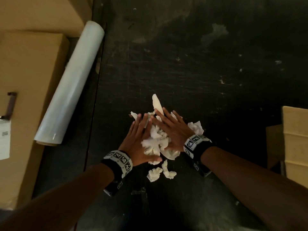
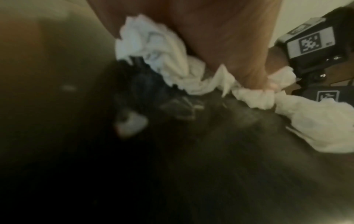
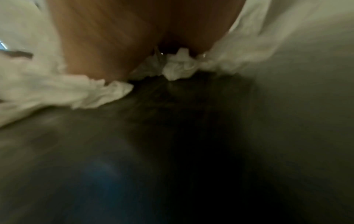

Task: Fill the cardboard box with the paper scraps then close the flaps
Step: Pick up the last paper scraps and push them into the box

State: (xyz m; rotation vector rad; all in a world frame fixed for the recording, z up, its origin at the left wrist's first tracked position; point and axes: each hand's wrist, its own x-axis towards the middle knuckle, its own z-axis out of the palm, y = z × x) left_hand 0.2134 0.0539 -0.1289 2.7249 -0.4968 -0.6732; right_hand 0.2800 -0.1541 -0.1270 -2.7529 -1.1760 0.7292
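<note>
Dark, scuffed tabletop (image 1: 191, 67) fills most of the head view, flecked with pale marks. Near the middle lies a heap of crumpled white paper scraps (image 1: 158, 139), and both hands are on it: the left hand (image 1: 140, 139) at its 9 o'clock side, the right hand (image 1: 171, 130) at its 3 o'clock side, fingers straight and spread, pressing flat against the heap from either side — neither is curled round anything. A few loose scraps (image 1: 160, 172) lie at the heap's 6 o'clock, just beside it. Each wrist wears a black band with printed square markers. At the frame's 3 o'clock edge stands a cardboard box (image 1: 295, 140), only partly in view and well apart from the heap (whether its flaps stand open I cannot tell). At 9 to 10 o'clock a roll of clear plastic film (image 1: 71, 82) lies along the table's edge, beside stacked brown cartons (image 1: 28, 90).

From the left wrist, blurred: the left hand's palm (image 2: 220, 37) at 12 o'clock rests against the white scraps (image 2: 162, 50), which trail toward 3 o'clock, where the other wrist's marker band (image 2: 314, 44) shows.

From the right wrist — blurred too — the right hand's palm (image 3: 114, 37) sits at 12 o'clock with white scraps (image 3: 57, 92) bunched on both sides, over the dark table (image 3: 172, 151).
</note>
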